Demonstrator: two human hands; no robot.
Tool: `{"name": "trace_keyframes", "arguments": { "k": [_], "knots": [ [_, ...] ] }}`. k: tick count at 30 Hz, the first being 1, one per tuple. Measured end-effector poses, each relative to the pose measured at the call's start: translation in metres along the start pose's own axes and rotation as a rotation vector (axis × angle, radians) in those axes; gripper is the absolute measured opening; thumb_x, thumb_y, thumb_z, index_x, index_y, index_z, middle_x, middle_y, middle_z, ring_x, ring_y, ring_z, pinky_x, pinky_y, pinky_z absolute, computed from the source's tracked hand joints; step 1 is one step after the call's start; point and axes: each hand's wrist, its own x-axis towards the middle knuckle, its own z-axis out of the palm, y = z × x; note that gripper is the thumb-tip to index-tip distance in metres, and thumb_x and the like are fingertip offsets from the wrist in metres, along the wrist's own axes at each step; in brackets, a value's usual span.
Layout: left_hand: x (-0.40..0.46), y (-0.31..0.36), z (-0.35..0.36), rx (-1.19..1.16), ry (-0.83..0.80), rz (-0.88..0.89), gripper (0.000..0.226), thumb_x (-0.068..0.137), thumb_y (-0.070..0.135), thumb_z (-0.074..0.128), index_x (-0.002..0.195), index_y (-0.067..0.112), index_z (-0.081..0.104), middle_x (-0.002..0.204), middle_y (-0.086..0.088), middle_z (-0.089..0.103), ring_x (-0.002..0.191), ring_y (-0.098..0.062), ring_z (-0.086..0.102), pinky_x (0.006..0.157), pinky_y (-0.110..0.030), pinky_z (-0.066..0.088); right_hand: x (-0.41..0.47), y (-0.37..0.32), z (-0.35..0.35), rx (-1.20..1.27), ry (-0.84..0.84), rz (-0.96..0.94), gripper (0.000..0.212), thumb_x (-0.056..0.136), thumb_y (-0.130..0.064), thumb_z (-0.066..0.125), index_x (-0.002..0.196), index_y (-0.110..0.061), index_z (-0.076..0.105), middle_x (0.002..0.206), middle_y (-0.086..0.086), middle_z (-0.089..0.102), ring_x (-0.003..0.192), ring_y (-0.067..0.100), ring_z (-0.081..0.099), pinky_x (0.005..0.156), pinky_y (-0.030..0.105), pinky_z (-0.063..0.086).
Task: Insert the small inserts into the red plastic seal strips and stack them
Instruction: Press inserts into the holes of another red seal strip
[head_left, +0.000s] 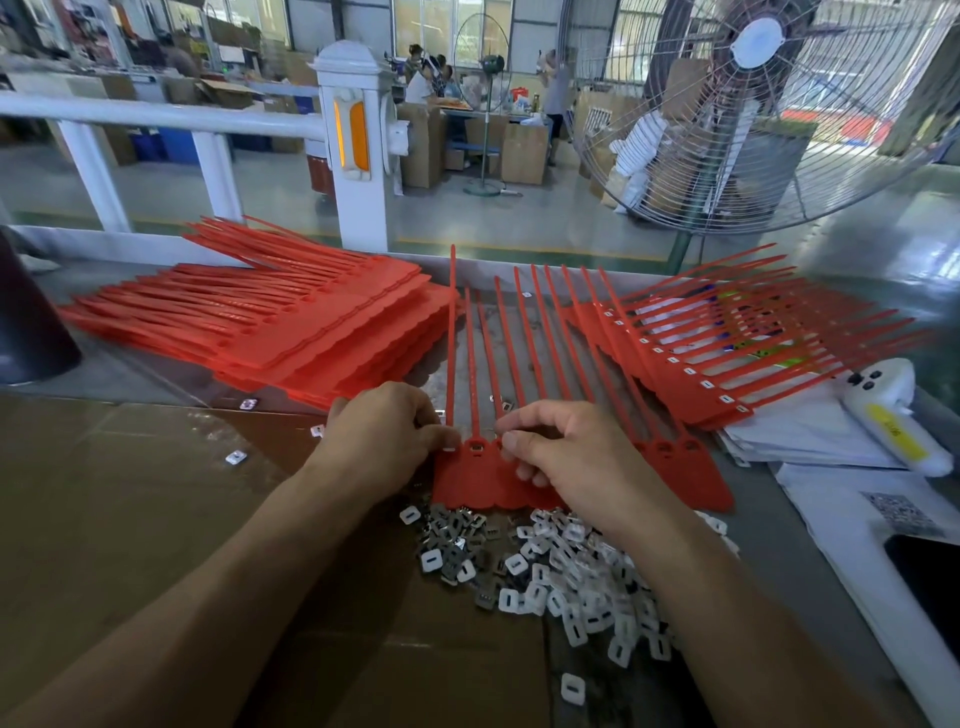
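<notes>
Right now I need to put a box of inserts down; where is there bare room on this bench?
The brown cardboard left of the left hand is mostly bare, apart from a few stray inserts. Crowded: the insert pile in front, red strip stacks behind, papers to the right.

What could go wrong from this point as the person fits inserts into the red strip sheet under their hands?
1. The loose pile of inserts lies right under the right hand and its forearm; a sweep could scatter it, as stray pieces already lie about.
2. The left hand and right hand cover the sockets of the strip sheet, so one may be skipped.
3. Its long tails reach toward the finished stack and could snag.
</notes>
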Motion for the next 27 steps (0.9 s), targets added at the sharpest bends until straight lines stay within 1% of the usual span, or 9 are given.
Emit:
{"name": "trace_keyframes", "arguments": {
  "k": [3,5,7,9,14,18,21,24,27],
  "knots": [
    [-0.0011,0.0032,0.0016,0.117,0.034,0.042,0.026,0.087,0.055,0.070,0.083,0.029,0.068,0.087,0.013,0.067,0.094,-0.013,0.060,0.103,-0.043,0.035,-0.0002,0.0012,0.0005,-0.005,0.010,0.005,0.011,0.096,-0.027,0.070,0.100,-0.036,0.075,0.085,-0.006,0.077,0.079,0.012,0.073,0.074,0.029,0.060],
    [-0.0018,0.0029,0.0018,0.136,0.032,0.048,0.025,0.089,0.054,0.069,0.085,0.030,0.068,0.089,0.013,0.067,0.097,-0.014,0.060,0.103,-0.043,0.035,-0.0011,0.0022,0.0005,-0.012,0.011,0.007,0.012,0.096,-0.029,0.070,0.102,-0.038,0.075,0.085,-0.004,0.077,0.084,0.017,0.073,0.079,0.035,0.061],
    [-0.0020,0.0005,0.0001,0.041,-0.005,0.016,0.021,0.089,0.050,0.071,0.084,0.029,0.070,0.087,0.013,0.067,0.094,-0.013,0.062,0.103,-0.047,0.042,-0.0019,0.0032,-0.0006,-0.003,0.010,0.007,0.014,0.097,-0.026,0.069,0.103,-0.037,0.075,0.085,-0.005,0.077,0.082,0.012,0.073,0.080,0.032,0.061],
    [-0.0017,-0.0010,-0.0027,-0.030,-0.043,-0.002,0.017,0.088,0.045,0.074,0.083,0.029,0.073,0.086,0.013,0.068,0.092,-0.012,0.063,0.102,-0.051,0.046,-0.0021,0.0034,-0.0019,0.004,0.010,0.007,0.015,0.098,-0.024,0.068,0.103,-0.036,0.075,0.085,-0.005,0.077,0.079,0.007,0.072,0.078,0.026,0.059],
    [0.0001,-0.0003,-0.0038,-0.002,-0.048,0.012,0.015,0.086,0.041,0.078,0.082,0.027,0.074,0.085,0.013,0.069,0.093,-0.015,0.064,0.101,-0.050,0.046,-0.0013,0.0027,-0.0006,0.017,0.004,-0.020,0.015,0.103,-0.023,0.062,0.104,-0.032,0.075,0.086,-0.012,0.077,0.071,0.001,0.069,0.064,0.013,0.051],
    [0.0007,0.0006,-0.0022,0.130,-0.031,0.066,0.017,0.089,0.047,0.072,0.085,0.031,0.070,0.087,0.017,0.065,0.098,-0.014,0.061,0.105,-0.047,0.039,-0.0013,0.0011,0.0006,0.033,0.030,-0.042,0.020,0.105,-0.028,0.057,0.098,-0.029,0.075,0.087,-0.010,0.078,0.070,0.004,0.070,0.062,0.015,0.051],
    [-0.0003,0.0032,0.0003,0.214,-0.018,0.081,0.019,0.092,0.049,0.067,0.093,0.031,0.071,0.095,0.014,0.068,0.104,-0.017,0.060,0.100,-0.043,0.030,-0.0002,0.0014,0.0012,0.064,0.043,-0.034,0.020,0.106,-0.027,0.054,0.101,-0.028,0.074,0.088,-0.009,0.079,0.070,0.006,0.071,0.062,0.018,0.051],
    [-0.0034,0.0019,0.0025,0.169,0.018,0.068,0.018,0.093,0.046,0.068,0.094,0.029,0.073,0.097,0.011,0.071,0.105,-0.019,0.061,0.101,-0.042,0.035,-0.0003,0.0013,0.0011,0.099,0.050,-0.022,0.018,0.106,-0.026,0.055,0.105,-0.026,0.074,0.088,-0.007,0.079,0.071,0.007,0.072,0.062,0.018,0.052],
    [-0.0034,0.0005,-0.0006,0.048,-0.019,0.019,0.017,0.090,0.046,0.072,0.090,0.028,0.074,0.088,0.015,0.068,0.095,-0.013,0.063,0.105,-0.049,0.043,-0.0007,0.0019,0.0004,0.109,0.066,-0.020,0.017,0.104,-0.027,0.059,0.102,-0.026,0.076,0.084,-0.007,0.078,0.067,0.004,0.069,0.061,0.014,0.051]
  ]
}}
